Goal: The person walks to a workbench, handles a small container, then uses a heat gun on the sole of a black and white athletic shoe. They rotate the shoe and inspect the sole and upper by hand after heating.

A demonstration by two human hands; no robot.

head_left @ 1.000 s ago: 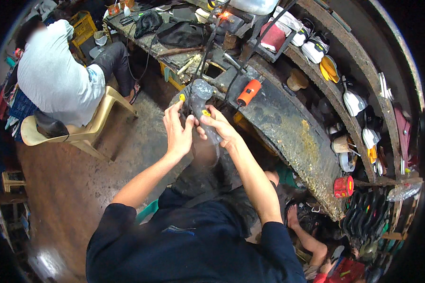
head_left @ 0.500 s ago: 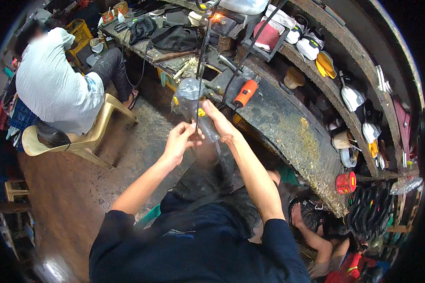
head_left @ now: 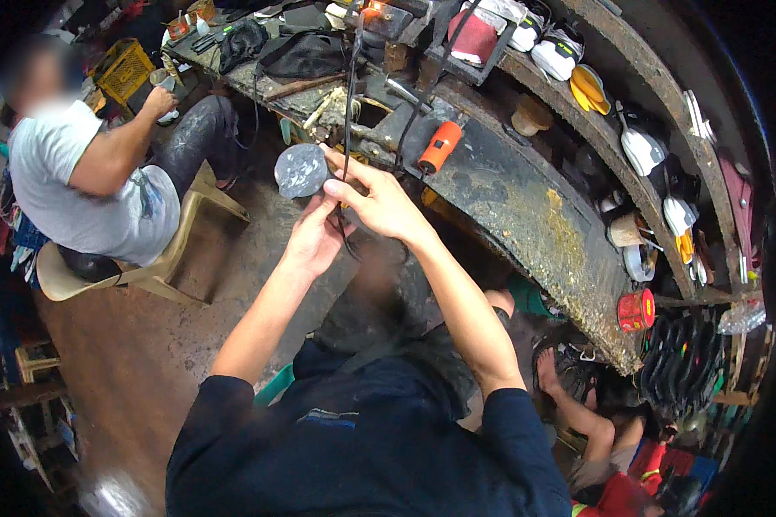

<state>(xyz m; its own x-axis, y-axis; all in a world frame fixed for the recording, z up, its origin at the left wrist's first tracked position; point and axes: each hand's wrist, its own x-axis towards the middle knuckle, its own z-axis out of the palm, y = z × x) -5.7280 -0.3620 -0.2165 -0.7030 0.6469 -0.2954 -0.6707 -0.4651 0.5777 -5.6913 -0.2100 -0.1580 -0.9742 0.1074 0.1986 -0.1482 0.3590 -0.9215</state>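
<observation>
Just above the middle of the view, a grey shoe last [head_left: 299, 170] is held with its rounded end turned up toward me, mottled with pale patches. My left hand [head_left: 316, 228] has its fingers closed on it from below. My right hand [head_left: 366, 191] grips it at the right, thumb crossing toward my left fingertips. The hands mostly hide the body of the last. A dark hanging cord [head_left: 348, 116] passes down by my fingers. Just to the right, an orange cylindrical tool [head_left: 441, 147] lies on the worn workbench [head_left: 535, 241].
A co-worker [head_left: 95, 172] sits on a plastic chair [head_left: 194, 258] at left, near a yellow crate [head_left: 122, 69]. Another person [head_left: 578, 414] is at lower right. Shelves [head_left: 634, 47] with shoes line the right. A red tin [head_left: 635, 309] stands at the bench's end.
The last has moved up and left and tipped, its rounded end now facing me. My left fingers moved beneath it, my right hand reaches further left. The co-worker has turned, raising an arm.
</observation>
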